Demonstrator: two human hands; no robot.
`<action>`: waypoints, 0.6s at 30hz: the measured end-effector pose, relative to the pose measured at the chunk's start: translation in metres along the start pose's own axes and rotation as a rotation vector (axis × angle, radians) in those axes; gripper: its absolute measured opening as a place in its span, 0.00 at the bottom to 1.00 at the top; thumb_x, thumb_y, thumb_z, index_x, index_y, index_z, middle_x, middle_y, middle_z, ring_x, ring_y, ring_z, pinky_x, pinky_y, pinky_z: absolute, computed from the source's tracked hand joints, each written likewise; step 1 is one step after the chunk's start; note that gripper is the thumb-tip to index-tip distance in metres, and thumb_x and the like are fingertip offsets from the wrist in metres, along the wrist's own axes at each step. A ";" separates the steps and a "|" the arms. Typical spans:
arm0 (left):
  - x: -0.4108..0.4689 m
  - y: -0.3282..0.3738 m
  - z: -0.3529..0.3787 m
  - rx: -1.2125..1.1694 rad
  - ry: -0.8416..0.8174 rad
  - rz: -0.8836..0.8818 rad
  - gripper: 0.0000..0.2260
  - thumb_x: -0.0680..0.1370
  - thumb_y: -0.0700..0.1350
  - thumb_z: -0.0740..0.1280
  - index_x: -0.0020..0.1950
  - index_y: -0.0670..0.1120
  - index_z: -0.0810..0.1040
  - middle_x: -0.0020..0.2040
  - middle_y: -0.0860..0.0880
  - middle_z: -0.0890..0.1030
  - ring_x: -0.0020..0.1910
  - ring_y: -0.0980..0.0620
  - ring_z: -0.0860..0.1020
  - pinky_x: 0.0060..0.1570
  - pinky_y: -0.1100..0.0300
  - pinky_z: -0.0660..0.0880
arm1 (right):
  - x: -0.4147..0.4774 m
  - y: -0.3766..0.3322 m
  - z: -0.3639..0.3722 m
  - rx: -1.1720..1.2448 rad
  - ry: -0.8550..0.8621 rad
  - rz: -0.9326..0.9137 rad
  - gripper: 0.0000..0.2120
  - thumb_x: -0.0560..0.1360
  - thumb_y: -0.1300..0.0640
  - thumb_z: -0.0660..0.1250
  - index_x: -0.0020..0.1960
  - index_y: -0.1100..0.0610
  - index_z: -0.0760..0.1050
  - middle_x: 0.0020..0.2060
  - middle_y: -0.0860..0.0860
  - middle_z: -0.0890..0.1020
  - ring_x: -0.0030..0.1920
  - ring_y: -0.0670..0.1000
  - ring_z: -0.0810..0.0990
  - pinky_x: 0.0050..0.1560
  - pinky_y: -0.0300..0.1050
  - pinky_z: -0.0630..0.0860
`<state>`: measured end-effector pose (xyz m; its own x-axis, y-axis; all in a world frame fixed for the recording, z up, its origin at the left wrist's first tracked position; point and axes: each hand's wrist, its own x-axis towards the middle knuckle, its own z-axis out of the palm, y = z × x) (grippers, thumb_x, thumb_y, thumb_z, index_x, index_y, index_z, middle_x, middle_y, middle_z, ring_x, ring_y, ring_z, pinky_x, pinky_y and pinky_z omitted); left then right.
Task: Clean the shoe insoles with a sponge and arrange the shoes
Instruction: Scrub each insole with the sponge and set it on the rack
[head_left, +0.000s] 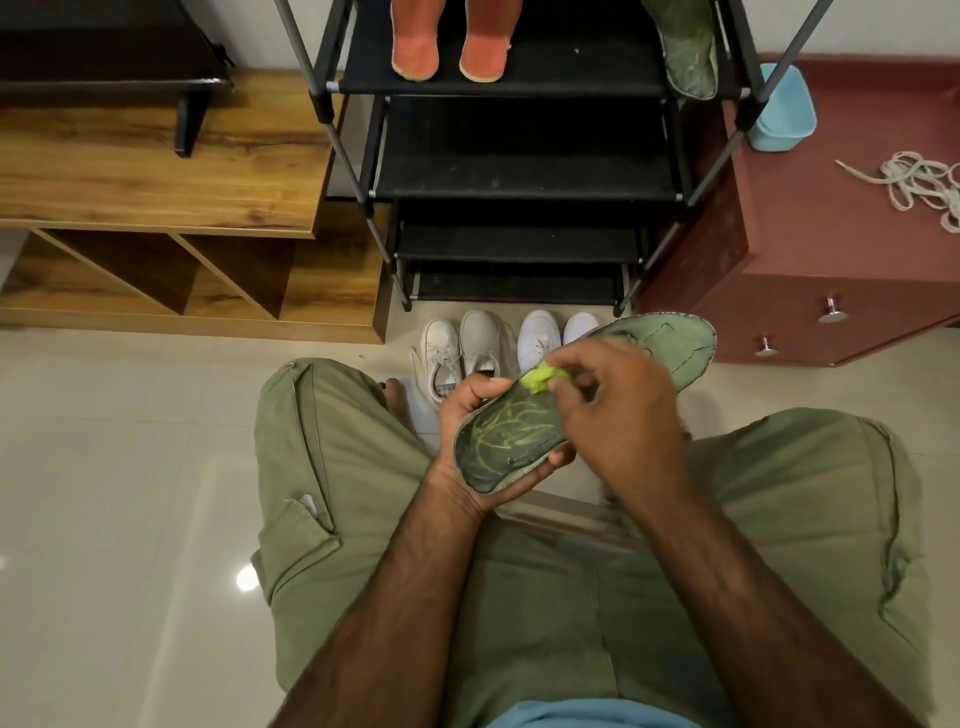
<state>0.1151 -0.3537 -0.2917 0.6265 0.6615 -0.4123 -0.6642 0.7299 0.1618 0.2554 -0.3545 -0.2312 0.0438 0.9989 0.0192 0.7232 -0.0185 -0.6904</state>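
Cupped under heel end of long green fabric insole (519, 441), left hand (467, 415) w/ thumb over near edge, fingertips showing under far edge, centre of frame. Pinching small yellow-green sponge (540, 376), right hand (618, 410), fingers closed on it, pressed to insole approx mid-length. Toe end of insole sticking out toward centre-right, unsupported, over floor. Wet-looking dark patch w/ yellow-green streaks on heel half; toe half paler, prob. not yet wiped.

Two pairs white lace-up sneakers (467, 348) on pale tiled floor (130, 441) just below black multi-tier shoe rack (519, 176), top centre. On upper rack shelf: two orange insoles (415, 47) side by side, second green insole (685, 52) leaning at right. Light blue plastic bin (784, 109) & tangle of white laces (919, 187) on reddish-brown cabinet (810, 234), upper right.

Risks, judged: insole thin & floppy, held at one end only, so hard scrub near toe could bend it or flip it out of palm onto sneakers. Sponge tiny, mostly hidden by fingers; wet pinch could slip & drop it. Streaks may be sponge residue; if so, more rubbing spreads it. Drips onto trousers poss.
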 end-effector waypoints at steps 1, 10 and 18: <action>0.000 0.000 -0.003 -0.020 0.007 -0.012 0.24 0.76 0.51 0.54 0.58 0.37 0.80 0.55 0.39 0.83 0.51 0.42 0.82 0.47 0.52 0.80 | -0.005 -0.005 0.005 -0.004 -0.047 -0.043 0.09 0.76 0.59 0.74 0.54 0.48 0.84 0.47 0.42 0.80 0.49 0.47 0.79 0.52 0.50 0.81; 0.002 -0.003 -0.002 0.043 0.038 -0.002 0.23 0.76 0.52 0.56 0.58 0.38 0.80 0.56 0.40 0.80 0.49 0.43 0.79 0.43 0.53 0.77 | 0.003 0.001 0.000 -0.040 0.008 0.004 0.09 0.75 0.59 0.75 0.53 0.49 0.84 0.45 0.43 0.80 0.48 0.49 0.79 0.50 0.52 0.80; 0.003 -0.003 0.000 0.065 0.006 0.005 0.23 0.75 0.52 0.58 0.61 0.38 0.77 0.56 0.40 0.80 0.50 0.43 0.78 0.41 0.52 0.76 | 0.013 0.006 -0.007 -0.050 0.042 0.102 0.10 0.75 0.59 0.75 0.52 0.46 0.82 0.46 0.44 0.81 0.48 0.48 0.80 0.50 0.52 0.81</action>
<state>0.1194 -0.3539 -0.2931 0.6209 0.6640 -0.4166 -0.6392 0.7365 0.2212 0.2654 -0.3424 -0.2305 0.1473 0.9889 -0.0187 0.7472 -0.1236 -0.6530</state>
